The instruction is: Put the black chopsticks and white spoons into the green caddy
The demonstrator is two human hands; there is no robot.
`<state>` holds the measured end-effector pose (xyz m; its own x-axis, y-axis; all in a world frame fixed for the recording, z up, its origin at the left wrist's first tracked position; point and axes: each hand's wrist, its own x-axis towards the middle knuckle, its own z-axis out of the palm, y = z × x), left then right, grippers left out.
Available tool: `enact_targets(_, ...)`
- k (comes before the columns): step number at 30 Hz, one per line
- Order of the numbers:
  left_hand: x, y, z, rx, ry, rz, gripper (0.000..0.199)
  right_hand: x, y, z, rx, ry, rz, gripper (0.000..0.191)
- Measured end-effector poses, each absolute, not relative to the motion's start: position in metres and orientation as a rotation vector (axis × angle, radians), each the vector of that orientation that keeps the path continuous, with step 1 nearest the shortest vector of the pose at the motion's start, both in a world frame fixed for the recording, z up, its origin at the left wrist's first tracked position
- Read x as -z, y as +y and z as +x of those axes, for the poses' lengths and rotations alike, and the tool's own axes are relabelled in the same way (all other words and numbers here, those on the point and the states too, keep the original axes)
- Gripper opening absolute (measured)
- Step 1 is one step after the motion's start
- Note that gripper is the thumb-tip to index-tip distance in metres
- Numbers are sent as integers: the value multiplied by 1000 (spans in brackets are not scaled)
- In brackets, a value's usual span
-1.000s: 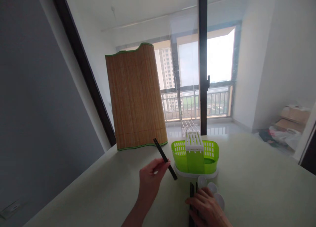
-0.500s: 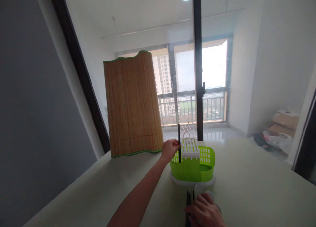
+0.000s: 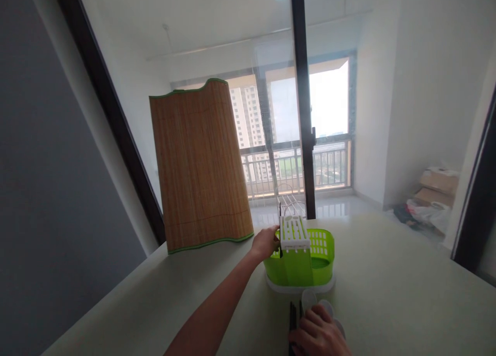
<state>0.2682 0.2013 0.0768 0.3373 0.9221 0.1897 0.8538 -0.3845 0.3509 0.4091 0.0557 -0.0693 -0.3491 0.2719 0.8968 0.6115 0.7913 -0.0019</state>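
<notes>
A green plastic cutlery holder (image 3: 321, 263) with a white slotted insert (image 3: 293, 232) stands on a white base on the pale table (image 3: 406, 294). My left hand (image 3: 265, 242) reaches to its left rim and holds a black chopstick (image 3: 280, 214) upright, its lower part down inside the holder. My right hand (image 3: 315, 335) rests at the near edge on a bundle of black chopsticks (image 3: 292, 317), beside white spoons (image 3: 310, 297).
A rolled bamboo mat (image 3: 197, 165) stands upright at the back left of the table. Behind the table are a glass door with a dark frame (image 3: 302, 103), a balcony, and boxes and bags on the floor at the right (image 3: 430, 196).
My left hand carried a black chopstick from above the table to the holder, turned it upright and lowered it inside. The right hand stayed on the chopstick bundle.
</notes>
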Motion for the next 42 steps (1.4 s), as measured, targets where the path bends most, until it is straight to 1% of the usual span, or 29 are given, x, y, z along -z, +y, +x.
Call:
enact_targets(4,-79,193,273,-434,1752,2394,47,68,55,410,402,-1947,-668,22)
enact_targets(10,-80,180,277,-403,1869,2377,51,69,58,409,395,-1941,-671,24)
enact_targets(23,-77,182,277,-466,1932,2382,35,73,60,410,392,-1951,-667,25)
enact_targets(26,-83,179,276,-525,1966,2392,40,74,61,411,389,-1954,-671,26)
enact_targets(28,-89,170,272,-627,1957,2419,43,72,58,412,373,-1966,-681,25)
enact_targets(30,-93,154,266,-824,1903,2467,40,67,54,413,314,-2013,-726,19)
enact_targets(33,-88,117,253,-1068,1823,2503,27,56,44,417,176,-2096,-841,14)
enact_targets(35,-73,88,245,-1020,1817,2475,20,50,38,419,101,-2129,-900,14)
enact_targets(39,-25,41,234,-649,1726,2347,10,48,32,420,28,-2189,-939,15)
enact_targets(40,-12,33,233,-547,1694,2315,9,49,31,420,14,-2209,-938,14)
enact_targets(42,8,23,232,-368,1646,2273,14,51,30,420,-18,-2255,-945,13)
